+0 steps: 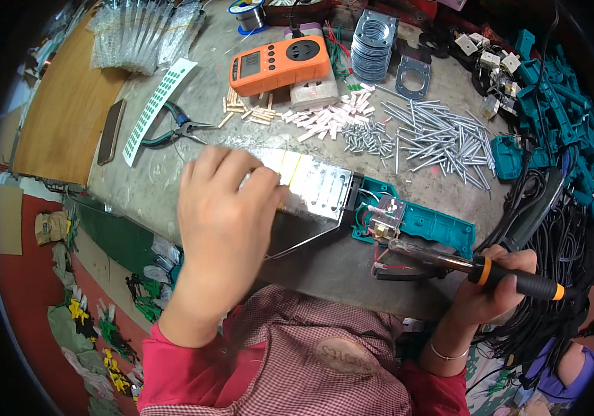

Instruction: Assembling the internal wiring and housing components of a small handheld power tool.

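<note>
My right hand (494,286), at the right, is closed around the black and orange handle of a soldering iron (442,259). The iron's metal shaft points left toward a small metal switch-like part (384,220) with red wires. That part sits in an open teal handle shell (439,227). Joined to the shell is a shiny metal body (317,186) with yellow strips, lying on the table. Over its left end hovers my left hand (227,201), fingers curled together; what they hold, if anything, is hidden. A black cord (408,276) lies below the shell.
Behind lie loose long screws (442,135), short screws (368,141), pale pegs (335,118), stacked metal plates (373,52) and an orange meter (279,66). Pliers (179,127), a label strip (158,111) and a phone (111,132) are left. Teal shells (553,97) and black cables (553,263) crowd the right.
</note>
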Demonstrator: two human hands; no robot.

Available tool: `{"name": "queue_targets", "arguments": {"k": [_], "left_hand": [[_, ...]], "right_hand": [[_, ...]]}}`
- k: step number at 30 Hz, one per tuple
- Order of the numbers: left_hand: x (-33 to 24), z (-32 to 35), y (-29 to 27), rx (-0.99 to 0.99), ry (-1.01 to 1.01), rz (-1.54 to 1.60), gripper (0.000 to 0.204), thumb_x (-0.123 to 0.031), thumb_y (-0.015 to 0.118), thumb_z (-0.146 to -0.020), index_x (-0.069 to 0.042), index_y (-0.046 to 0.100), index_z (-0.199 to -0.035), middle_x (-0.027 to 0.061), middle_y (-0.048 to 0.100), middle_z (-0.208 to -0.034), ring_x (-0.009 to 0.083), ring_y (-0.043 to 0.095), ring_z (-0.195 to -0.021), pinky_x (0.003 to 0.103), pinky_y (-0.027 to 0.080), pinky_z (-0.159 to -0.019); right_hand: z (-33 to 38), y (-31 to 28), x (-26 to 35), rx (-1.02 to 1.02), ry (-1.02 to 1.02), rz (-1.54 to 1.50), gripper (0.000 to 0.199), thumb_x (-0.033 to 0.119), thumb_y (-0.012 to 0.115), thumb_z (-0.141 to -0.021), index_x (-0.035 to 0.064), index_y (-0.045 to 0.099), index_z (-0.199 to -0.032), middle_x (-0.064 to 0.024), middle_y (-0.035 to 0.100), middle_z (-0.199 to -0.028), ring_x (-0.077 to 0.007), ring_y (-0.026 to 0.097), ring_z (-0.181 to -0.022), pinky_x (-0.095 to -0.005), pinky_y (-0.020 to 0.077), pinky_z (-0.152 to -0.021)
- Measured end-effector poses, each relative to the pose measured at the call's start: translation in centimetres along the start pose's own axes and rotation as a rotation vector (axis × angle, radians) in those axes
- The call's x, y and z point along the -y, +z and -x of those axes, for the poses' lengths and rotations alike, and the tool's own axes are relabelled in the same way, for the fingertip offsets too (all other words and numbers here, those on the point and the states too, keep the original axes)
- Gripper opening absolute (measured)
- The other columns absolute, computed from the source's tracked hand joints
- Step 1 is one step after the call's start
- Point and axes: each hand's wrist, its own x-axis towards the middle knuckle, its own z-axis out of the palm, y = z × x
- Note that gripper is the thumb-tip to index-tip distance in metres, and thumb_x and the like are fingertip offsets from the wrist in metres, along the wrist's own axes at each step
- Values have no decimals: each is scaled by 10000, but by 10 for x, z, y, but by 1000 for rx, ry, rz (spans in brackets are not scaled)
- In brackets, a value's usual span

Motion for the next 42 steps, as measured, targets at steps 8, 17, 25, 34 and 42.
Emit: {"name": "queue_targets", "arguments": {"k": [8, 17, 25, 34, 42], "left_hand": [[-46, -19, 30, -114, 274, 353, 264, -102, 708, -691, -77, 672, -951, 38, 601, -819, 234, 611, -822, 375, 476, -741], [-47, -9, 26, -84, 153, 330, 279, 16, 713, -602, -56, 688, -871, 39, 565, -767, 249, 565, -754, 357, 450, -636], [-59, 23, 31, -90, 90, 484, 388, 49, 739, -613, -39, 705, -989, 49, 590, -773, 248, 571, -754, 356, 436, -658], [-63, 23, 39, -122, 35, 506, 476, 72, 755, -586, -49, 638, -1031, 58, 574, -737, 254, 549, -695, 369, 418, -632], [-63, 22, 40, -114, 48, 496, 445, 64, 750, -598, -42, 635, -1014, 65, 574, -740, 256, 554, -691, 369, 422, -646]], "right_hand": [[-3, 1, -3, -17, 33, -27, 492, 430, 632, -908, -15, 429, -853, -51, 419, -719, -124, 438, -472, -264, 391, -452], [-3, -3, -6, -36, 8, -5, 519, 453, 662, -896, -16, 447, -847, -46, 433, -695, -127, 470, -491, -257, 401, -464], [-4, 0, -4, -20, 2, 4, 528, 473, 647, -906, -6, 436, -842, -27, 411, -660, -115, 462, -475, -238, 387, -447], [-2, -1, -2, 35, -3, -38, 448, 398, 624, -929, 6, 426, -837, -34, 395, -719, -122, 442, -491, -244, 355, -470], [-11, 3, 4, -102, 164, -18, 398, 367, 562, -912, -3, 432, -845, -23, 377, -643, -87, 361, -457, -227, 274, -432]]}}
